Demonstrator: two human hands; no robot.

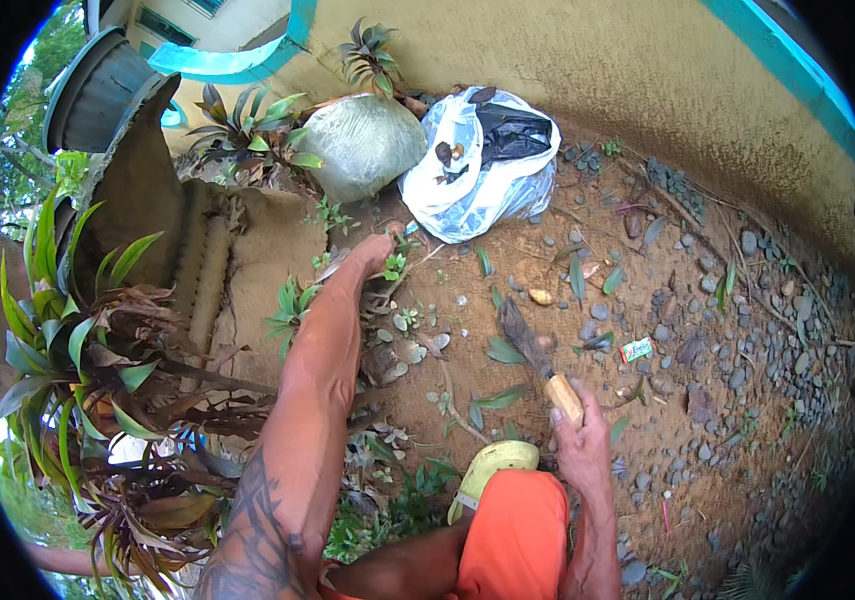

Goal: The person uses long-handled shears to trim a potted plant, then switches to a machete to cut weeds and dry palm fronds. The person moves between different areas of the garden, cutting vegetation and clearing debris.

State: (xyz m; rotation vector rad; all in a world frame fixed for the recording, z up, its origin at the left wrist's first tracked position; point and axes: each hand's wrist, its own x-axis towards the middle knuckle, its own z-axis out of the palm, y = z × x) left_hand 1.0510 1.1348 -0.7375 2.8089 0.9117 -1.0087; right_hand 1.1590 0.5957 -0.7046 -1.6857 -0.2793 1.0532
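My right hand (583, 439) is closed round the wooden handle (564, 399) of a tool with a dark, soil-stained blade (520, 334), which points up and left over the bare soil. My left hand (373, 251) reaches far forward to the ground beside small green weeds (394, 267). A small piece of printed wrapper (411, 227) shows at its fingertips; whether the fingers hold it I cannot tell. Just beyond that hand are a full, pale translucent sack (364, 146) and a white plastic bag (442, 199) with black plastic and dead leaves in its top.
A beige wall (622, 75) with turquoise trim curves behind the bags. Broad-leaved plants (82, 360) and a large grey pot (101, 90) stand at the left. Pebbles (739, 375), fallen leaves and a green-and-red wrapper (637, 349) lie on the right. My yellow-green clog (499, 465) is below.
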